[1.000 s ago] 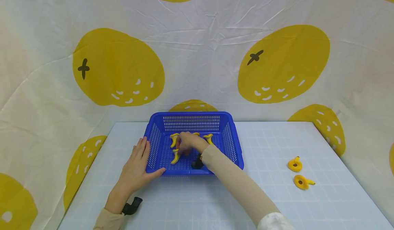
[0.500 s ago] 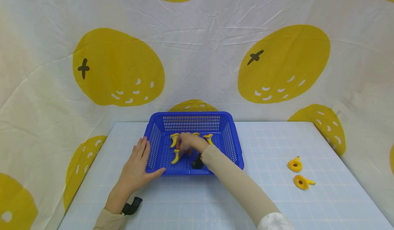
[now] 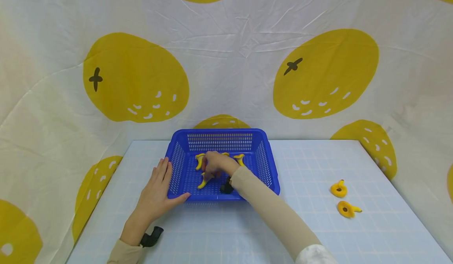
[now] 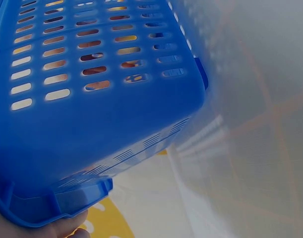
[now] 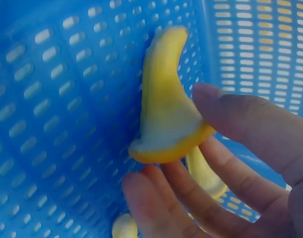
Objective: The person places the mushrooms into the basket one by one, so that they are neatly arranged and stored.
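Note:
A blue perforated plastic basket [image 3: 219, 197] stands on the table, with several yellow mushrooms inside. My left hand [image 3: 153, 195] lies along its left side, fingers straight at the rim and thumb on the front edge. Inside the basket, my right hand [image 3: 218, 164] holds one mushroom [image 5: 163, 94] by its cap, thumb on one side and fingers on the other. That mushroom has a flared cap with a yellow-orange rim, a pale underside and a curved yellow stem that lies over the basket floor. In the head view, this hand hides part of the others.
Two more mushrooms [image 3: 338, 188] lie cap up on the right of the table [image 3: 304, 169]. Within the basket, one mushroom [image 3: 199, 161] is at back left and another [image 3: 239, 160] at back right. A fruit-printed cloth [image 3: 230, 79] hangs behind.
The front-left mushroom under my right hand has turned slightly, its stem end shifting a little to the right. My left hand stays where it was on the basket.

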Demonstrator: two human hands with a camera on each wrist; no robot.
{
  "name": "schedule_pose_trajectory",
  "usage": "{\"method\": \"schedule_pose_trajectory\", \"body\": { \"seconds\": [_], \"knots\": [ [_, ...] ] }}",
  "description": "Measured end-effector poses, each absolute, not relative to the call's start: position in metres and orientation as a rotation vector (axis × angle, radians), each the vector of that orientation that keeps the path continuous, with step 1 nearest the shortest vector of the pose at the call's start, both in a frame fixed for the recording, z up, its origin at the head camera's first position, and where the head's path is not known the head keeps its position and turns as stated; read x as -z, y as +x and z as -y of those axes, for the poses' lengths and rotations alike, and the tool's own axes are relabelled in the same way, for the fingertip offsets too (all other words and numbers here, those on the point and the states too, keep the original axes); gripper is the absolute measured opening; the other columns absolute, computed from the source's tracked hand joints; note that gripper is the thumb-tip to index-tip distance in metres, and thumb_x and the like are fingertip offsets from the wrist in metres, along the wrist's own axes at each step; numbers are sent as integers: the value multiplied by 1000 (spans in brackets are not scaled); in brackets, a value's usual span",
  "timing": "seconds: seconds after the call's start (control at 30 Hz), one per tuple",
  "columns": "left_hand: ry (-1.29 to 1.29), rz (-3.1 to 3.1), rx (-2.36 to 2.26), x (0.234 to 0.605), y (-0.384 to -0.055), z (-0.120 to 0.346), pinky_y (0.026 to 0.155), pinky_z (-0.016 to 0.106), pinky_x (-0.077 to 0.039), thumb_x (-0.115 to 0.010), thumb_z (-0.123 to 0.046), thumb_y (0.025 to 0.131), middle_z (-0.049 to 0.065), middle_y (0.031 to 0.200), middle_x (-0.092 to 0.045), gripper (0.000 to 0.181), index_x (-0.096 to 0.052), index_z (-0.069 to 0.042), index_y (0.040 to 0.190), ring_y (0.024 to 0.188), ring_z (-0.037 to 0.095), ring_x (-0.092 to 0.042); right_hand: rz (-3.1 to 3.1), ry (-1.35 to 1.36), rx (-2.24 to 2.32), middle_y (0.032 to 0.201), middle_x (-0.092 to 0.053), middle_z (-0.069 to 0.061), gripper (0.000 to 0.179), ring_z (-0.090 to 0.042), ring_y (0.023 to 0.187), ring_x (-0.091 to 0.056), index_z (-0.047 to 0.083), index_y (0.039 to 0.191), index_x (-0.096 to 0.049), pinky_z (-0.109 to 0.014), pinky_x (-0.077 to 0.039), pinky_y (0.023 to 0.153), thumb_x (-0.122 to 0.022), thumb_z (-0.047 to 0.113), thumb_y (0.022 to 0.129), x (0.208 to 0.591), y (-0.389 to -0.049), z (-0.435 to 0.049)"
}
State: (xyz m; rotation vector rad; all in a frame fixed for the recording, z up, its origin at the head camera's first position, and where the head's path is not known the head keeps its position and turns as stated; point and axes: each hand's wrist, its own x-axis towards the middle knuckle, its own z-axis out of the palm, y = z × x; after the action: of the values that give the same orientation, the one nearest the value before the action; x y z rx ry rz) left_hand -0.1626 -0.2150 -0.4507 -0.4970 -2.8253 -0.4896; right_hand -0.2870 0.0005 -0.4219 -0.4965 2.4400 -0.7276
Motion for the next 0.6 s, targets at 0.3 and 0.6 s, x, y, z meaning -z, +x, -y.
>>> {"method": "schedule_pose_trajectory", "body": {
  "seconds": [0.3,0.6],
  "knots": [
    [-490,2838,497,449,-162,215,123,44,-4,-67,-64,82,25,163,-9,114,-19,11,153,151,38,-4,-2448,-499,659,86,-63,-4,20,-20,72,-65,11,88,-69,-32,-60,64,-85,7,77,422,-286,1],
    [-487,2840,492,449,-161,215,123,44,-5,-67,-64,82,25,163,-9,114,-19,11,153,150,39,-6,-2450,-513,618,91,-60,-1,16,-20,73,-67,11,90,-68,-30,-60,65,-81,8,81,424,-283,5]
  ]
}}
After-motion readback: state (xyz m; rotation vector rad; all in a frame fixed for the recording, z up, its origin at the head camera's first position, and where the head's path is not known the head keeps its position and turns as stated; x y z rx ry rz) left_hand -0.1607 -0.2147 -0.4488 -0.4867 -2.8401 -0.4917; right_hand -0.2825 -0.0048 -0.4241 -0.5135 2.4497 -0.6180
